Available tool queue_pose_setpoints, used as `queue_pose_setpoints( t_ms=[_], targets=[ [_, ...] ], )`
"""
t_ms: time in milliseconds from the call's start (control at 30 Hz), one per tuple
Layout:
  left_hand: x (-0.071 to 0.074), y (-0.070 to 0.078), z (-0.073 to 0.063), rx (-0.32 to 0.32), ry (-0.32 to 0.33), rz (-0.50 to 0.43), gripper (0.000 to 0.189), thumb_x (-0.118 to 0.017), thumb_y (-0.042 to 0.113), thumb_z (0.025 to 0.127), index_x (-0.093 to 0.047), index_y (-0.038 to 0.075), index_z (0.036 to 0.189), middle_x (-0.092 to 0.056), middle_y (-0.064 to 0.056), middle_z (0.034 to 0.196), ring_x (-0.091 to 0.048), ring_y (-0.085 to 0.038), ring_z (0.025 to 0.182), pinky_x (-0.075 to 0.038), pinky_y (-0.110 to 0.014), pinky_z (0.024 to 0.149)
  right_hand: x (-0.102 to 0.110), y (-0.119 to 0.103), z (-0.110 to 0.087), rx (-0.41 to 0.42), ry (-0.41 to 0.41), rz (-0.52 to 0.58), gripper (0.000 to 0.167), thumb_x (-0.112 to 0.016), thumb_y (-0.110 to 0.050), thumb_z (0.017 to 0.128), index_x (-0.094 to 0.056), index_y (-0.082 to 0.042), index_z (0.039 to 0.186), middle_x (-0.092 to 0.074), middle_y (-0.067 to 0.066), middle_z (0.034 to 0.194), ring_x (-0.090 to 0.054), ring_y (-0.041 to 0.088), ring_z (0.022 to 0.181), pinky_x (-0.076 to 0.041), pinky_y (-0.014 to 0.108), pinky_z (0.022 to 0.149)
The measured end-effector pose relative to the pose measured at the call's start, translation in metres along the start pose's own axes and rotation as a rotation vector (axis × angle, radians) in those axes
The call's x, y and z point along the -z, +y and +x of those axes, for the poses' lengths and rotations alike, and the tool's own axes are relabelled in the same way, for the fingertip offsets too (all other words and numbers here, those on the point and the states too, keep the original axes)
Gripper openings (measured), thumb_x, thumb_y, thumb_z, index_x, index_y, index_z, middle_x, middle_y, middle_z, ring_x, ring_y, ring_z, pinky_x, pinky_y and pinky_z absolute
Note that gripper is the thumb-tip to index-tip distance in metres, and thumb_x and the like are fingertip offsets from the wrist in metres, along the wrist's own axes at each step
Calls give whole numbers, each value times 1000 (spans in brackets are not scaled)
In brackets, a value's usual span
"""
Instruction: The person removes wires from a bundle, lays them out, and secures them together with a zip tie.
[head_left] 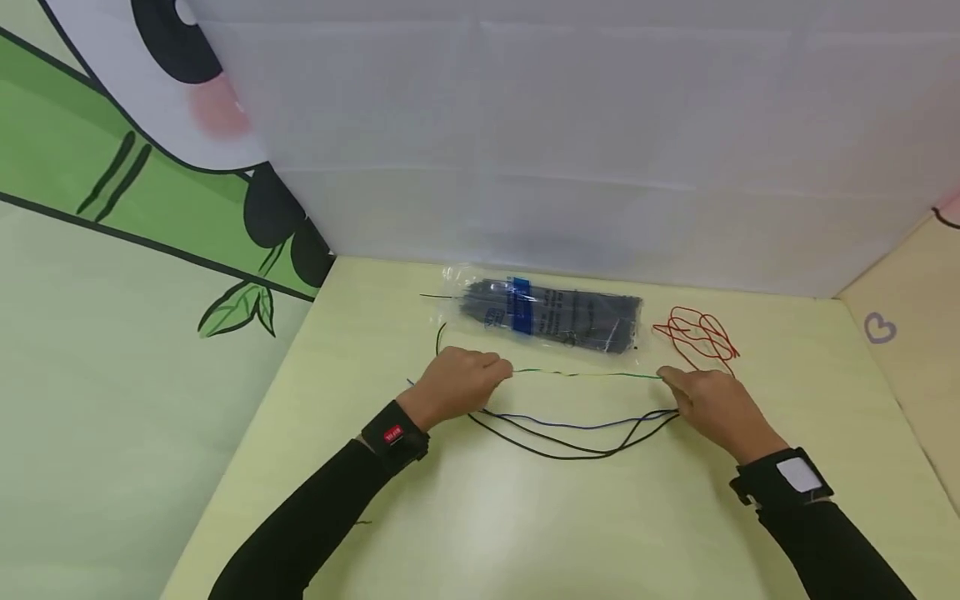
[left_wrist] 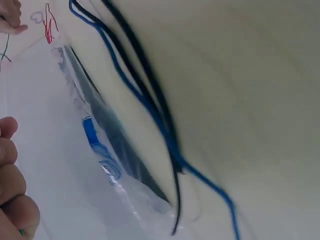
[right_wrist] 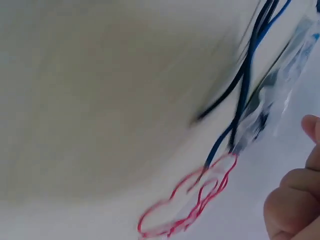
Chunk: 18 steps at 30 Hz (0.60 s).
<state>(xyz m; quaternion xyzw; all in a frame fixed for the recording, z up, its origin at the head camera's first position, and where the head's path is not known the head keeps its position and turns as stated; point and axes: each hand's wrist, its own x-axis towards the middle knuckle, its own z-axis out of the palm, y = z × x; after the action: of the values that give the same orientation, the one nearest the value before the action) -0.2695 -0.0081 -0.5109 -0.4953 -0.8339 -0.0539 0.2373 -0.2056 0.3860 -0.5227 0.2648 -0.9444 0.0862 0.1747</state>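
Observation:
A thin green-and-yellow wire (head_left: 577, 374) runs nearly straight between my two hands. My left hand (head_left: 459, 383) pinches its left end with curled fingers, and my right hand (head_left: 716, 408) pinches the right end between thumb and forefinger. Just below, a blue wire (head_left: 585, 427) and black wires (head_left: 562, 457) lie bowed on the table, their ends partly covered by my hands in the head view. In the left wrist view, the blue wire (left_wrist: 120, 70) crosses the black ones; my curled left fingers (left_wrist: 12, 185) show at the edge.
A clear plastic bag of dark zip-tie-like strips (head_left: 577, 315) with a blue label lies behind the hands. To its right sits a loose tangle of red cord (head_left: 697, 335). A white panel (head_left: 570, 167) stands along the back of the pale yellow table (head_left: 525, 542).

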Motion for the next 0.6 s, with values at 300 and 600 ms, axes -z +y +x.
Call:
queue_pose_setpoints(
  t_ms=[300,600],
  targets=[
    [-15,-23,-32,291,-106,-656,30,-56,27,100,-65,9,77,-38,12,59,-31,0,51,-32,-18,54,-3,-17,-26,259,152,60,46,-27,-28,106,-69,-9,107,-46,-13,54,-37,-4,50,-38,16,49],
    [12,-42,-47,394,-357,-702,19,-58,21,99,-72,12,92,-62,6,78,-52,-4,70,-45,-23,67,0,-4,-39,148,127,7,33,-51,-25,97,-70,-2,113,-66,3,72,-59,11,57,-47,30,50]
  ],
)
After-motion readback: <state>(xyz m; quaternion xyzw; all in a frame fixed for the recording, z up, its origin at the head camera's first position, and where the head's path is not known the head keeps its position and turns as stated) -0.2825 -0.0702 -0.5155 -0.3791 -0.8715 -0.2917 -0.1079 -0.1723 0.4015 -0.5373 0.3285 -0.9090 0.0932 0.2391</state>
